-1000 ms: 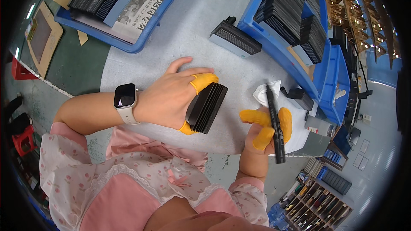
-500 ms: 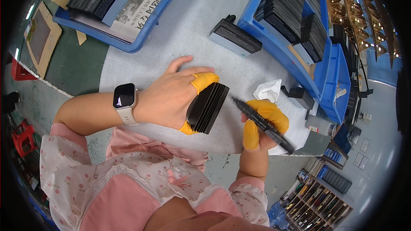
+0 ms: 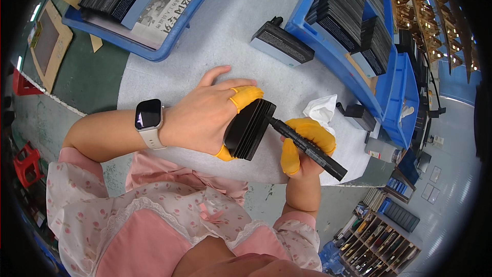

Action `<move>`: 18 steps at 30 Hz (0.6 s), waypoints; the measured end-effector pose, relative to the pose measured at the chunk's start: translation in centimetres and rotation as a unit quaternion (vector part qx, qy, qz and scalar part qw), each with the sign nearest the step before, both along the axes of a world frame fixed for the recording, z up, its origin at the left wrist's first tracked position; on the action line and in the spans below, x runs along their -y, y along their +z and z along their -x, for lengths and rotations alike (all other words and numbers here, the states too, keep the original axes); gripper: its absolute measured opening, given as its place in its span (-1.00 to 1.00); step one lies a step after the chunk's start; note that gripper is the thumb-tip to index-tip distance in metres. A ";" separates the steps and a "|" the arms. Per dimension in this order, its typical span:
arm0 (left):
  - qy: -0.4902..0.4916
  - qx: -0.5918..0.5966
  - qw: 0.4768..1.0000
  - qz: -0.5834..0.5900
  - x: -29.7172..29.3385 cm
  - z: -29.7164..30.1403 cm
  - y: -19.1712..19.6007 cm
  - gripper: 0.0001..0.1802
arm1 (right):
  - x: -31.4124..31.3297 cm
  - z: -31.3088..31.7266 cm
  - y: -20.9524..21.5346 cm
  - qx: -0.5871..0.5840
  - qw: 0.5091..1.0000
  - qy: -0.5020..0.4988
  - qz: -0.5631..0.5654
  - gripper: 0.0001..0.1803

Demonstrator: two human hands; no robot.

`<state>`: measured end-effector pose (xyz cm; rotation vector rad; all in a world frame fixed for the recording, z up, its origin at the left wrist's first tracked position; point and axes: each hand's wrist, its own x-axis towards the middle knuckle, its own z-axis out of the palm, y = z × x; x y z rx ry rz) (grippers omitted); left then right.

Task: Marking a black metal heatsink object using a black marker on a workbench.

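A small stack of black cards (image 3: 250,129) stands tilted in the grip of my left hand (image 3: 202,115), its thumb and a finger covered by yellow finger cots. My right hand (image 3: 307,149), also in yellow finger cots, is closed round a black marker pen (image 3: 310,151). The pen's tip meets the upper right edge of the stack. Both hands are over the pale cloth (image 3: 205,46) on the table. Behind the stack, part of my left fingers is hidden.
A block of black cards (image 3: 283,43) sits beyond my hands. Blue bins (image 3: 333,79) of cards stand at the right, a blue tray (image 3: 154,55) with newspaper and cards at the far left. A crumpled white tissue (image 3: 321,107) and a black box (image 3: 360,117) lie right.
My right hand has moved left with the marker pen, and its tip has gone from beside the stack to its edge. My left hand has hardly moved.
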<state>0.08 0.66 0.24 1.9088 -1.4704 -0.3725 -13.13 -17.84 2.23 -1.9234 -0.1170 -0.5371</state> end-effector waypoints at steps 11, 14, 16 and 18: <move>-0.001 -0.011 1.000 0.005 0.0 0.1 0.0 -0.12 | 0.1 -0.3 0.5 -0.018 0.998 -0.001 0.057 -0.72; -0.002 -0.008 1.000 0.002 0.0 0.1 0.0 -0.12 | 0.0 -0.5 0.5 -0.012 0.998 -0.011 0.058 -0.72; -0.001 -0.007 1.000 0.004 0.0 0.1 0.0 -0.13 | 0.2 -0.5 0.4 -0.007 0.998 -0.002 0.062 -0.72; -0.001 -0.006 1.000 0.005 0.0 0.1 -0.1 -0.12 | 0.3 -0.5 0.4 -0.005 0.998 0.000 0.067 -0.71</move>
